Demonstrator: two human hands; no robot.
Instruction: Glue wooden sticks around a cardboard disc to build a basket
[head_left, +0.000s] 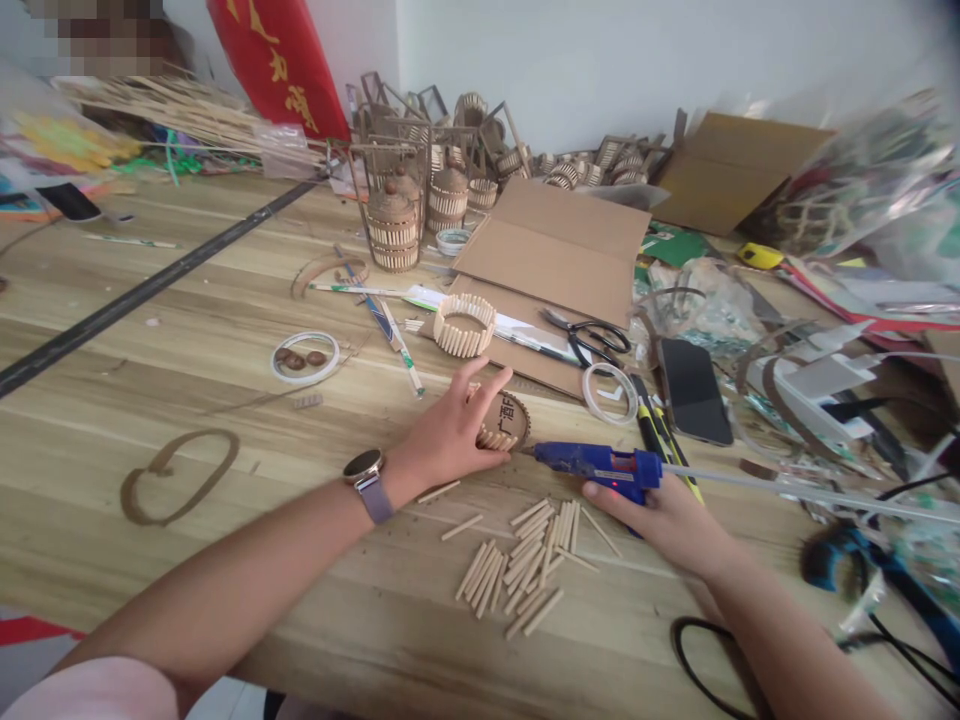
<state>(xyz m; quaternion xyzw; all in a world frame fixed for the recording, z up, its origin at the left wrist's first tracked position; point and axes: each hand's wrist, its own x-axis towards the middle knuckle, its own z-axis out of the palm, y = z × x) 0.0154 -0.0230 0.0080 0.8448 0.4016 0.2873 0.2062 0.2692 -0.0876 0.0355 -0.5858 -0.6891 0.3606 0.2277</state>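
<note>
Clearly, the step in hand, as I judge it, is gluing the short sticks (pixel 536 560) around the round disc (pixel 510 414). This disc lies on the desk (pixel 360 620), left of the nozzle of the blue glue gun (pixel 600 465), and some sticks are already set along its edge. The left hand (pixel 446 428) grasps the disc with the fingers curved around it; the right hand (pixel 679 525) is wrapped around the gun's handle, but I cannot tell whether the trigger is pressed. To do it well, I think the disc should be kept quite firm, and only a small drop of glue be put into each notch. The thumb is near the hot tip, so it would be wise to place it farther away. Each stick should be pressed upright before the glue becomes hard, with even gaps, as in the stick ring (pixel 459 344) behind.
</note>
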